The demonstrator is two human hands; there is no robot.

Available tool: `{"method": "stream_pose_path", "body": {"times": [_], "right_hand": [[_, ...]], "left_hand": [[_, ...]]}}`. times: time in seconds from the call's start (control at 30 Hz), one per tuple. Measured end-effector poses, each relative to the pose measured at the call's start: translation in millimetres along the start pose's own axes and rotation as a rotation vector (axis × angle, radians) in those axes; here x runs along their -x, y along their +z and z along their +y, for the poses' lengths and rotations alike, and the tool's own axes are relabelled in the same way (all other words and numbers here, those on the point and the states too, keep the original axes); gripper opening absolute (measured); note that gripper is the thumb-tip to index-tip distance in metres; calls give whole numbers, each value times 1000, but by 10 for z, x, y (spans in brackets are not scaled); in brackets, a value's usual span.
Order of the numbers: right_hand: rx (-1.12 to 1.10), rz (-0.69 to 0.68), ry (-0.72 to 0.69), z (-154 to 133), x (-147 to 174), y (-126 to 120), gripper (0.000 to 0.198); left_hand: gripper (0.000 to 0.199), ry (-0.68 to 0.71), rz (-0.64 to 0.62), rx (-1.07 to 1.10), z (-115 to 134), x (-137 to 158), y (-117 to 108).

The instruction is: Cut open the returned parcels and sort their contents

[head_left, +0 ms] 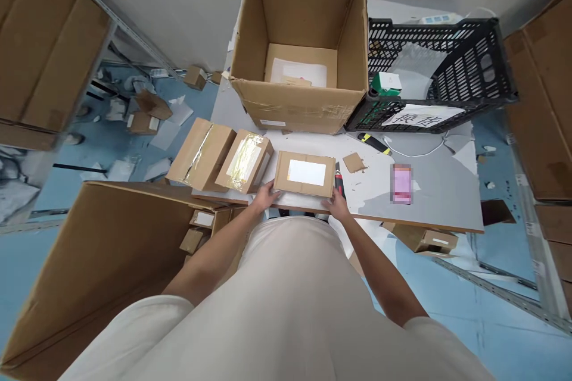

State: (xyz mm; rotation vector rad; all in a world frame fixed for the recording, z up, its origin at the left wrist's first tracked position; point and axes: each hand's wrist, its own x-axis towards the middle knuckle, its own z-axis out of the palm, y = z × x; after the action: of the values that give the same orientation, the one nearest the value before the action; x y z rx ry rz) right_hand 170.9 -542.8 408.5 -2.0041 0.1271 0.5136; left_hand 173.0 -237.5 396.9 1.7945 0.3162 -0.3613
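A small flat cardboard box (286, 174) with a white label on top lies at the table's front edge. My left hand (265, 196) grips its lower left corner, and my right hand (338, 205) grips the lower right one. Close by my right hand is a red and black knife (339, 180), partly hidden by the box and hand. To the left of my left hand sit a taped, labelled carton (245, 161) and a larger taped carton (202, 153). A scrap of cardboard (354, 162) lies right of the held box.
Behind stands a big open carton (295, 110) with papers inside, beside a black plastic crate (473, 98) holding a green box (386, 84). A yellow-black cutter (374, 143) and a pink item (402, 184) lie on the table (447, 202). A large open carton (116, 238) stands lower left.
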Motion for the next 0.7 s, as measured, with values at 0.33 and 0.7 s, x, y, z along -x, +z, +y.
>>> {"method": "stream_pose_path", "body": {"times": [0.33, 0.7], "right_hand": [[67, 60, 53, -304, 88, -44, 34], [322, 210, 50, -774, -33, -193, 48]], "left_hand": [[44, 66, -40, -113, 328, 132, -63], [40, 95, 226, -391, 797, 66, -85]]}}
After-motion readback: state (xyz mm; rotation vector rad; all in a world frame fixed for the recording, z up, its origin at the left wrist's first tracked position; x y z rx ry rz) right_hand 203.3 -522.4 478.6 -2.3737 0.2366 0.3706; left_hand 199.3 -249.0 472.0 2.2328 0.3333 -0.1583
